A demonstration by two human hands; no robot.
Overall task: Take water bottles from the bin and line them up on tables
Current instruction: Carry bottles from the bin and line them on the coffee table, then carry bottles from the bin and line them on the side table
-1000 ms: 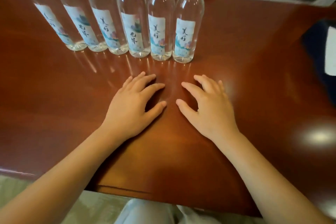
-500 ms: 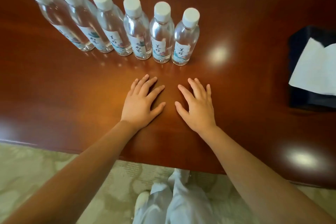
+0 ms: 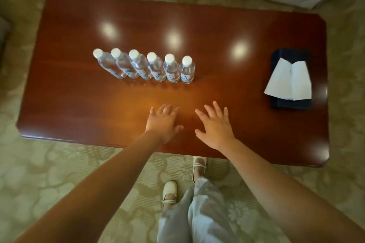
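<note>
Six water bottles (image 3: 146, 67) with white caps stand upright in one close row on the brown worktop (image 3: 79, 94), about midway between its near and far edges and a little left of its centre, the row running roughly along the near edge. Both hands are stretched out palm down by the near edge, fingers straight and spread, holding nothing (whether the palms actually press on the wood cannot be told). The left hand (image 3: 163, 122) and the right hand (image 3: 214, 126) lie side by side with a gap between them. The bottles stand beyond the fingertips toward the far edge, apart from both hands; the rightmost bottle (image 3: 187, 71) stands beyond that gap, and the others run off to the left. A dark box (image 3: 290, 104) with white tissue (image 3: 288, 83) on top sits near the right edge, well away from the row
</note>
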